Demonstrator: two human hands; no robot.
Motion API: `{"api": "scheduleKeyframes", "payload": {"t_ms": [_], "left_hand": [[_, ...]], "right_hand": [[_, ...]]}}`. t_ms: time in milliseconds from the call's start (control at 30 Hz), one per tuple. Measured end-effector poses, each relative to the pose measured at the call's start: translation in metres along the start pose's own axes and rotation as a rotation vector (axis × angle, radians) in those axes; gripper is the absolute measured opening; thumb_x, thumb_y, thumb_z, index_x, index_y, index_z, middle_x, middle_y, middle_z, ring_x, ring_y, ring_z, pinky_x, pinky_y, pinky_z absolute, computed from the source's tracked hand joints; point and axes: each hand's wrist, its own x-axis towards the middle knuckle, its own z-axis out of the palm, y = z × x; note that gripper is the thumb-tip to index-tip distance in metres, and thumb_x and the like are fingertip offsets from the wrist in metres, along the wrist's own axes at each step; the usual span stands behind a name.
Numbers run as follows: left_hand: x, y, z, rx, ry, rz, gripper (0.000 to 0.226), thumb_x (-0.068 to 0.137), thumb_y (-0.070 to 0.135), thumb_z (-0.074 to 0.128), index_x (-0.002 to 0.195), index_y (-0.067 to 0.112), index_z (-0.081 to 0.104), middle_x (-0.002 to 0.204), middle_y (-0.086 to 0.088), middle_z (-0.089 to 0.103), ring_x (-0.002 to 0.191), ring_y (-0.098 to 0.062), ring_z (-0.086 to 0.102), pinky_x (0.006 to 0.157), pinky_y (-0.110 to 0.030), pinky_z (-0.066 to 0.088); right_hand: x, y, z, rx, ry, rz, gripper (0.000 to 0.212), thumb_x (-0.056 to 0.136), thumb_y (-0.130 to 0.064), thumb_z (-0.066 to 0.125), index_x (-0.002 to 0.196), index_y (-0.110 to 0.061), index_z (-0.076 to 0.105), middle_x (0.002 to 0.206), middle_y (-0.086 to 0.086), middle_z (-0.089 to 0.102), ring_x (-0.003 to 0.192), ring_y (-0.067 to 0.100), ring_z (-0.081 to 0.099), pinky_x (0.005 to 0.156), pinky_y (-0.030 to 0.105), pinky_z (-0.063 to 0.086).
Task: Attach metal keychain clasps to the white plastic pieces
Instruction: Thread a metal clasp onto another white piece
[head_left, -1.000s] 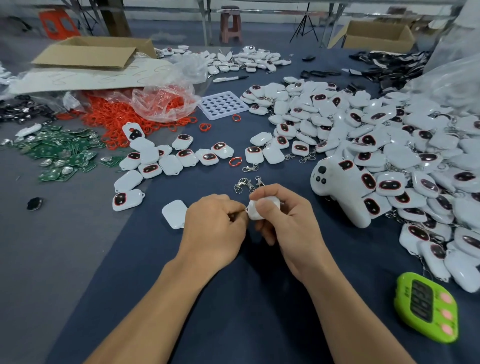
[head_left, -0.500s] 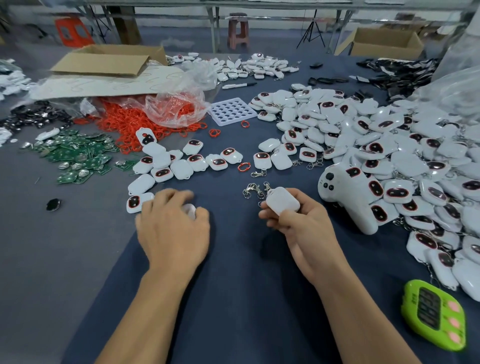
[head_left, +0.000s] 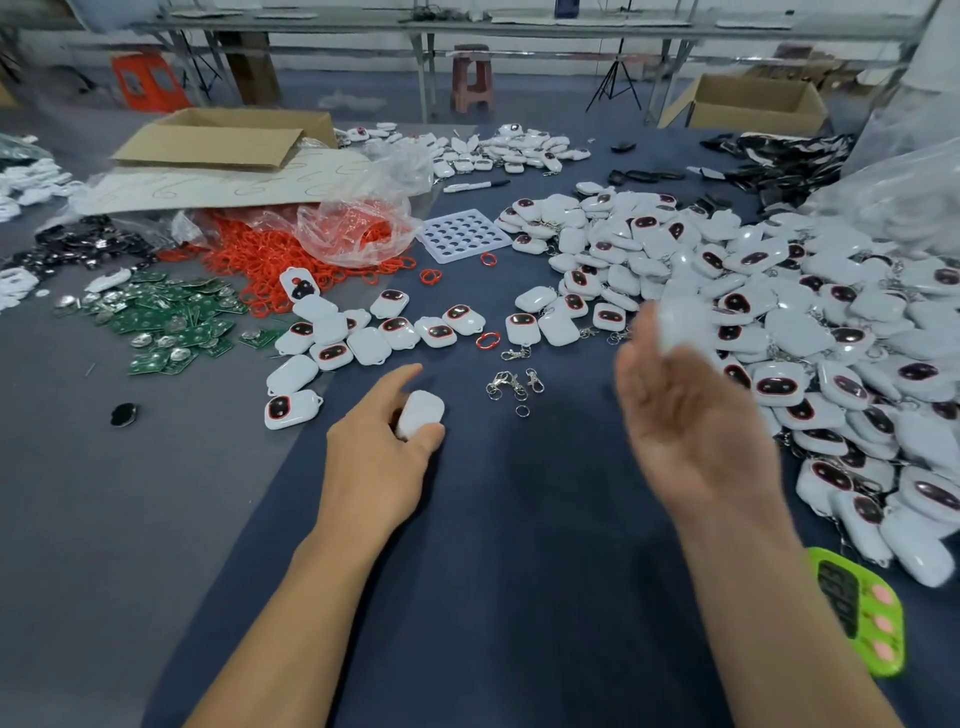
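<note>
At the far left, a heap of green circuit boards lies on the grey table, with a small black disc nearer the edge. Behind them a flattened cardboard box rests above a spill of red rings, partly under a clear plastic bag. A loose cluster of white casings, some showing dark oval faces, sits just past the left hand.

The left hand rests low on the dark blue mat, thumb and fingers curled round a white plastic piece, blank side up. Just right of it lie a few metal keychain clasps, apart from both hands. Further back sits a white tray with round holes.

The right hand is raised, palm showing, fingers loosely spread and blurred. A blurred white piece is at its fingertips; whether they touch it cannot be told. Beyond spreads a large pile of finished pieces. A green timer lies by the right forearm.
</note>
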Motion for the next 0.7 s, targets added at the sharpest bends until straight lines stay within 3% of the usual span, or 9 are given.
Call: {"api": "scheduleKeyframes", "payload": {"t_ms": [67, 167, 233, 300, 400, 467, 567, 633, 700], "left_hand": [[0.001, -0.001, -0.001, -0.061, 0.005, -0.031, 0.047, 0.079, 0.027, 0.080, 0.118, 0.049, 0.066, 0.097, 0.028, 0.071, 0.093, 0.008, 0.064, 0.083, -0.015, 0.045], [0.002, 0.002, 0.000, -0.102, -0.030, -0.037, 0.032, 0.075, 0.029, 0.084, 0.098, 0.049, 0.074, 0.091, 0.035, 0.071, 0.088, 0.009, 0.066, 0.076, -0.016, 0.047], [0.002, 0.007, -0.001, -0.050, -0.046, -0.002, 0.036, 0.077, 0.033, 0.082, 0.101, 0.058, 0.070, 0.091, 0.042, 0.068, 0.091, 0.013, 0.064, 0.077, -0.013, 0.046], [-0.001, 0.009, 0.000, 0.020, -0.032, 0.065, 0.045, 0.081, 0.032, 0.081, 0.108, 0.063, 0.062, 0.086, 0.051, 0.061, 0.094, 0.016, 0.062, 0.080, -0.009, 0.046], [-0.008, 0.010, 0.008, 0.045, -0.023, 0.219, 0.063, 0.084, 0.011, 0.075, 0.123, 0.056, 0.055, 0.083, 0.051, 0.058, 0.094, 0.010, 0.065, 0.084, -0.010, 0.050], [-0.011, 0.014, 0.016, 0.030, -0.033, 0.332, 0.075, 0.081, -0.005, 0.066, 0.130, 0.051, 0.053, 0.090, 0.052, 0.058, 0.094, 0.011, 0.064, 0.082, -0.002, 0.045], [-0.007, 0.021, 0.029, -0.102, -0.048, 0.336, 0.081, 0.079, -0.016, 0.051, 0.134, 0.043, 0.059, 0.106, 0.043, 0.063, 0.104, 0.017, 0.063, 0.091, -0.002, 0.043], [0.002, 0.023, 0.035, -0.153, -0.040, 0.245, 0.073, 0.082, -0.011, 0.053, 0.133, 0.041, 0.062, 0.116, 0.030, 0.068, 0.107, 0.016, 0.062, 0.096, -0.004, 0.044], [0.013, 0.023, 0.039, -0.053, -0.027, 0.151, 0.062, 0.085, 0.008, 0.065, 0.137, 0.041, 0.059, 0.124, 0.023, 0.067, 0.106, 0.011, 0.062, 0.097, -0.008, 0.042]], "right_hand": [[0.002, -0.011, 0.004, -0.028, -0.071, -0.054, 0.035, 0.096, -0.006, 0.060, 0.131, -0.005, 0.066, 0.130, 0.010, 0.072, 0.113, 0.016, 0.073, 0.090, 0.033, 0.061], [0.005, 0.023, 0.008, -0.503, 0.012, 0.075, 0.041, 0.089, -0.001, 0.071, 0.129, -0.011, 0.064, 0.116, 0.011, 0.076, 0.098, 0.020, 0.075, 0.082, 0.032, 0.062], [0.001, 0.058, 0.014, -0.737, 0.036, 0.124, 0.033, 0.091, -0.003, 0.073, 0.121, -0.015, 0.068, 0.102, 0.009, 0.075, 0.086, 0.022, 0.072, 0.078, 0.032, 0.062], [-0.002, 0.087, 0.012, -1.005, 0.030, 0.075, 0.021, 0.093, -0.017, 0.072, 0.113, -0.024, 0.071, 0.090, 0.000, 0.077, 0.077, 0.016, 0.073, 0.080, 0.035, 0.063], [-0.005, 0.103, 0.012, -1.298, -0.075, -0.043, 0.020, 0.082, -0.045, 0.070, 0.100, -0.037, 0.072, 0.080, -0.012, 0.077, 0.075, 0.008, 0.074, 0.084, 0.038, 0.062], [-0.004, 0.101, 0.010, -1.314, -0.089, -0.050, 0.023, 0.076, -0.052, 0.068, 0.097, -0.042, 0.072, 0.079, -0.009, 0.078, 0.074, 0.010, 0.075, 0.083, 0.040, 0.062], [0.005, 0.092, 0.002, -1.086, 0.027, -0.032, 0.020, 0.075, -0.024, 0.071, 0.093, -0.032, 0.077, 0.087, 0.001, 0.079, 0.080, 0.017, 0.078, 0.086, 0.046, 0.064], [0.014, 0.086, -0.005, -1.002, 0.104, -0.087, 0.035, 0.070, -0.006, 0.068, 0.093, -0.029, 0.079, 0.090, -0.001, 0.079, 0.083, 0.014, 0.074, 0.082, 0.037, 0.063], [0.023, 0.081, -0.009, -0.971, 0.179, -0.167, 0.041, 0.072, 0.005, 0.067, 0.094, -0.029, 0.079, 0.088, -0.005, 0.079, 0.081, 0.010, 0.072, 0.075, 0.028, 0.059]]}}
